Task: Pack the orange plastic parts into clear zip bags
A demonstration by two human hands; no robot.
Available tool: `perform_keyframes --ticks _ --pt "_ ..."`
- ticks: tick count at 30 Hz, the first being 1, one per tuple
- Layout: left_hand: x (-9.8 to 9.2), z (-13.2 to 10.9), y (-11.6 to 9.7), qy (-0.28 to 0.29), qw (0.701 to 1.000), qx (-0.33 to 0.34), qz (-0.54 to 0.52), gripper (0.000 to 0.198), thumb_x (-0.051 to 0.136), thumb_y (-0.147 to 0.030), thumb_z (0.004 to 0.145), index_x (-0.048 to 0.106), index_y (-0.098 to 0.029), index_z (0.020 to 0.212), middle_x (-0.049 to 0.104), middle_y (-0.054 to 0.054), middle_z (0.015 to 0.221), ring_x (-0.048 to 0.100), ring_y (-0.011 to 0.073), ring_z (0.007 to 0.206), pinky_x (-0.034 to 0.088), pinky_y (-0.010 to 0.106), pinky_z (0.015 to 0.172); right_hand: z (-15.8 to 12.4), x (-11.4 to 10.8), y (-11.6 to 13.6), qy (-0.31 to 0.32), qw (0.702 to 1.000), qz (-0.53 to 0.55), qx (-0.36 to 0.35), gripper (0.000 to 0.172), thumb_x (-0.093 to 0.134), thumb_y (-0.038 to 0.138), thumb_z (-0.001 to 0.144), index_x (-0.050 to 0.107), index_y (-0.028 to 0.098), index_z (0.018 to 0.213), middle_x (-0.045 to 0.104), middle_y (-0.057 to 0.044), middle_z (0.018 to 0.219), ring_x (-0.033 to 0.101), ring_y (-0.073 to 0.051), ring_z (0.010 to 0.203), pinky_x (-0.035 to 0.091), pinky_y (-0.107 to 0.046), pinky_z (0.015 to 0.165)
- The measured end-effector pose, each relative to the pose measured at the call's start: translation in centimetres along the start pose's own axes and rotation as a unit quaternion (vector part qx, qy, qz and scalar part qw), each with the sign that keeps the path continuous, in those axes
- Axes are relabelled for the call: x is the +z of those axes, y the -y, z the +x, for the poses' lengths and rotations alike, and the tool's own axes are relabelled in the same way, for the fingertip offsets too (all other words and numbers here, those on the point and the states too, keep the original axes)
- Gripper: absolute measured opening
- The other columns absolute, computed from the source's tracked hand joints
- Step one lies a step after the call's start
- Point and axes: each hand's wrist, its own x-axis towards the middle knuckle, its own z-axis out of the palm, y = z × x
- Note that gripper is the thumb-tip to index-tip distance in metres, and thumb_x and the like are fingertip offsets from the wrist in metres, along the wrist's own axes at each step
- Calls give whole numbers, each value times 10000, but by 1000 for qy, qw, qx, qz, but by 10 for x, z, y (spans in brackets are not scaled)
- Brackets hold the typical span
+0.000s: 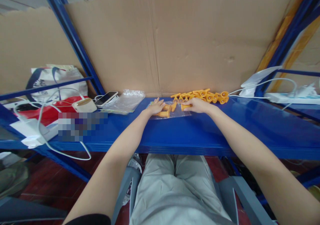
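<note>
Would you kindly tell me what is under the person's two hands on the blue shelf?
A clear plastic bag with a few orange plastic pegs. The left hand and right hand cover part of it, so anything beneath the palms is hidden.

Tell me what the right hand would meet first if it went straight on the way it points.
The right hand would probably meet the orange pieces on the clear bag, then the left hand; depth is unclear.

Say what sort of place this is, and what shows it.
Probably a storeroom or packing workshop: blue steel racking, cardboard lining its back, and a heap of orange parts beside clear bags on the shelf.
</note>
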Motion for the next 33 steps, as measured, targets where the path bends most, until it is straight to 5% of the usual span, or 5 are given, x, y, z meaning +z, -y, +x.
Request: perform_keyframes --ticks 7,11,17,24,33 --pt "5 2 -13 -2 999 9 -42 648 174 -486 946 300 -150 1486 159 109 1585 83 232 1469 134 396 1174 -1 -2 10 -20 999 18 30 278 681 395 748 667 145 628 514 21 541 441 -108 543 310 -252 554" --pt "3 1 -16 -19 997 2 -78 623 199 -463 949 322 -146 1471 197 97 1576 73 213 1470 130 380 1177 0 0 14 -10 996 84 -2 330 632 454 774 684 149 661 533 12 569 466 -122 576 334 -250 551" --pt "0 -2 -19 -23 993 3 -112 643 218 -456 949 311 -87 1468 195 131 1573 56 212 1471 94 361 1183 4 9 19 -10 985 166 -46 295 651 309 759 719 201 1025 704 -58 952 623 -211 839 494 -291 692" --pt "3 0 -21 -44 991 -8 -125 680 191 -520 941 329 -107 1463 225 134 1568 61 208 1471 91 365 1184 7 21 18 14 981 183 -61 190 657 304 770 727 160 872 687 -38 804 626 -170 680 488 -250 598" --pt "-8 -24 -33 -6 995 -4 -100 818 242 -709 848 228 -222 1505 44 82 1599 -51 296 1468 104 603 1132 9 29 20 24 996 82 -32 215 590 313 834 736 158 867 637 -4 634 564 -114 489 377 -211 504"
